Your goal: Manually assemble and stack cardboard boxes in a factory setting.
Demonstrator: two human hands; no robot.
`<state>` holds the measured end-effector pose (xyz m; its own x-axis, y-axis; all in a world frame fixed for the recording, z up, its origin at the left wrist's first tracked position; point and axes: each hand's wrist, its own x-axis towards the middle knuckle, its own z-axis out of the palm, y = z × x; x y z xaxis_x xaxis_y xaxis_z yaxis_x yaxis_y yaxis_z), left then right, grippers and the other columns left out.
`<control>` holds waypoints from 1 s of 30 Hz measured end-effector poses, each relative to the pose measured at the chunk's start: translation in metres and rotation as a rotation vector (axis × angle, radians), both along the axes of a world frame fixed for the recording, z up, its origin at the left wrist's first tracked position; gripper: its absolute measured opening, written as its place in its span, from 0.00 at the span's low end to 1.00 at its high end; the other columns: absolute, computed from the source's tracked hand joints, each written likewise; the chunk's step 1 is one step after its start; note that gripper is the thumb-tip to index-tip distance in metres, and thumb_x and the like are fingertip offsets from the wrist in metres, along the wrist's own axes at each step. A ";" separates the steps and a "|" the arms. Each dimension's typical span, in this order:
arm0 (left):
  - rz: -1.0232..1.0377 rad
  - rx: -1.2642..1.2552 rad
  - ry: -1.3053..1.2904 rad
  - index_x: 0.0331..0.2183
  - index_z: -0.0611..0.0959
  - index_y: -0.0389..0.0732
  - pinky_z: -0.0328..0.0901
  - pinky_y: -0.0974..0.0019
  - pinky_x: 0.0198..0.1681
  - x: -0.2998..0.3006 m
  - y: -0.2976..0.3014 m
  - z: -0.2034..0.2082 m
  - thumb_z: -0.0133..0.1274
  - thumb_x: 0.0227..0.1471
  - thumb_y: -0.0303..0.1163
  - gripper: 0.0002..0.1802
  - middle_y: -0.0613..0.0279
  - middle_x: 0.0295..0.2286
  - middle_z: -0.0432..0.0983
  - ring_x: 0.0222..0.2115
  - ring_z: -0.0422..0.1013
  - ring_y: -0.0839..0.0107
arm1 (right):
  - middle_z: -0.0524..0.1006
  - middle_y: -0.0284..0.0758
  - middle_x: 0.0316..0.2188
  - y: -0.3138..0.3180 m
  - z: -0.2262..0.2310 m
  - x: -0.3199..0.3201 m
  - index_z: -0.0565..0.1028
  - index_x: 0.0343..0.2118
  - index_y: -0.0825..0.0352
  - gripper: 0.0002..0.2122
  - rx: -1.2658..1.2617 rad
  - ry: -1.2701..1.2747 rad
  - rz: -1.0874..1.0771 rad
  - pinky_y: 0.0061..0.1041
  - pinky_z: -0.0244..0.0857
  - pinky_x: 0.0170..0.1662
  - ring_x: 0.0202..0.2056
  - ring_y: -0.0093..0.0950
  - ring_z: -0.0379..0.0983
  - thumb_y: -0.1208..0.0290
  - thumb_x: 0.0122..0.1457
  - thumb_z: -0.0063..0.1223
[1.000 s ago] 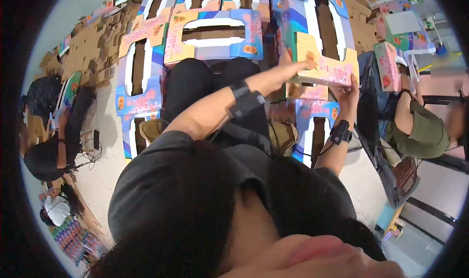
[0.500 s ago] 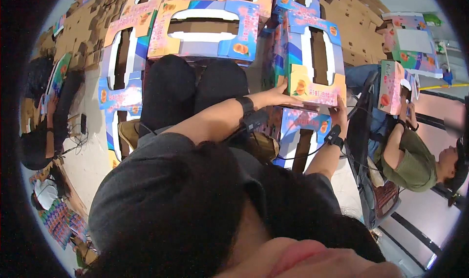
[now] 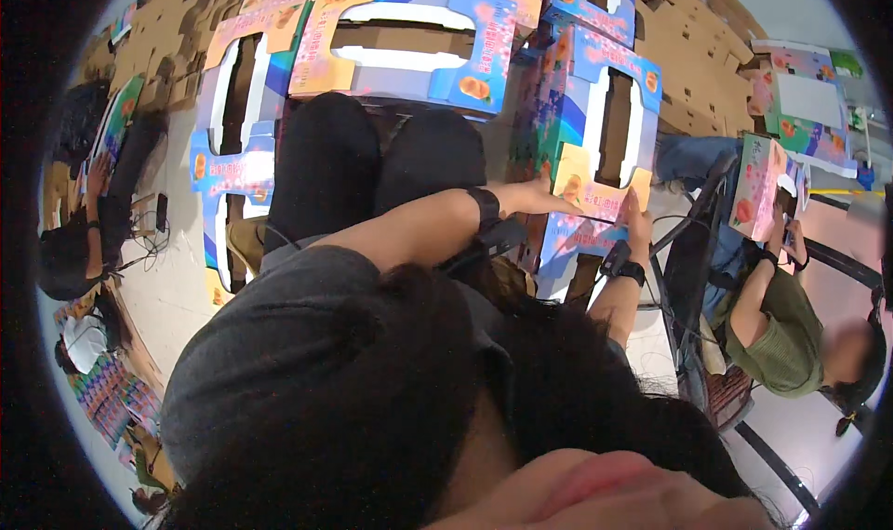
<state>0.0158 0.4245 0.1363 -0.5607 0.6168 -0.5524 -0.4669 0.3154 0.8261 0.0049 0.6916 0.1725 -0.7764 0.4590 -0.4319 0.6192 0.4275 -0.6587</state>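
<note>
A colourful handled carton (image 3: 584, 111) stands ahead of me to the right, with a long cut-out and white edging in its top. At its near left corner my left hand (image 3: 532, 198) is closed on the edge, thumb toward the near panel. The near right corner is gripped by my right hand (image 3: 637, 219), fingers upward against it. Some fingers of both hands are hidden by the carton. Just below its near end shows another carton of the same print (image 3: 579, 238). Both my wrists carry dark bands with small devices.
Similar cartons (image 3: 400, 76) stand in front of my knees, and more (image 3: 233, 144) on the left. Brown flat cardboard (image 3: 698, 51) lies beyond. On the right, a person in a green shirt (image 3: 781, 330) handles a carton (image 3: 760, 181) beside a dark chair (image 3: 693, 297). Another person (image 3: 70, 260) sits at left.
The view has shifted slightly, moving the cartons in the picture. My right hand's fingers have come up onto the carton's near right corner; my left hand stays at the left corner.
</note>
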 end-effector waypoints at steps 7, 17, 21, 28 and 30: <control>0.135 -0.234 0.196 0.55 0.31 0.22 0.45 0.55 0.59 0.008 0.003 0.015 0.58 0.32 0.65 0.74 0.28 0.57 0.34 0.59 0.41 0.41 | 0.65 0.53 0.50 -0.009 -0.046 0.009 0.65 0.52 0.69 0.37 1.255 -0.051 0.045 0.53 0.53 0.52 0.55 0.50 0.58 0.39 0.49 0.46; 0.952 0.469 0.608 0.58 0.45 0.29 0.45 0.59 0.59 -0.004 -0.115 0.097 0.57 0.47 0.47 0.52 0.44 0.56 0.51 0.58 0.49 0.56 | 0.52 0.56 0.57 -0.146 0.033 -0.033 0.60 0.57 0.61 0.41 0.909 0.633 0.723 0.55 0.40 0.57 0.59 0.57 0.43 0.50 0.38 0.61; 1.189 0.392 0.644 0.56 0.55 0.36 0.56 0.64 0.51 0.005 -0.198 0.101 0.59 0.46 0.40 0.42 0.48 0.50 0.61 0.50 0.60 0.64 | 0.54 0.57 0.56 -0.207 0.022 -0.052 0.64 0.54 0.62 0.39 0.709 0.540 0.844 0.48 0.41 0.59 0.58 0.56 0.45 0.49 0.38 0.62; 1.074 0.109 0.244 0.49 0.70 0.38 0.55 0.68 0.50 0.072 -0.355 0.150 0.50 0.52 0.42 0.26 0.52 0.47 0.67 0.48 0.63 0.68 | 0.63 0.46 0.53 -0.263 -0.007 -0.103 0.68 0.49 0.71 0.32 0.067 0.096 0.741 0.33 0.59 0.51 0.55 0.36 0.58 0.53 0.44 0.58; 1.099 0.102 0.225 0.49 0.69 0.35 0.54 0.70 0.51 0.080 -0.378 0.135 0.49 0.52 0.45 0.28 0.54 0.45 0.68 0.46 0.64 0.68 | 0.67 0.44 0.49 -0.266 -0.032 -0.117 0.68 0.48 0.72 0.31 -0.093 0.082 0.685 0.33 0.60 0.49 0.52 0.35 0.62 0.53 0.45 0.56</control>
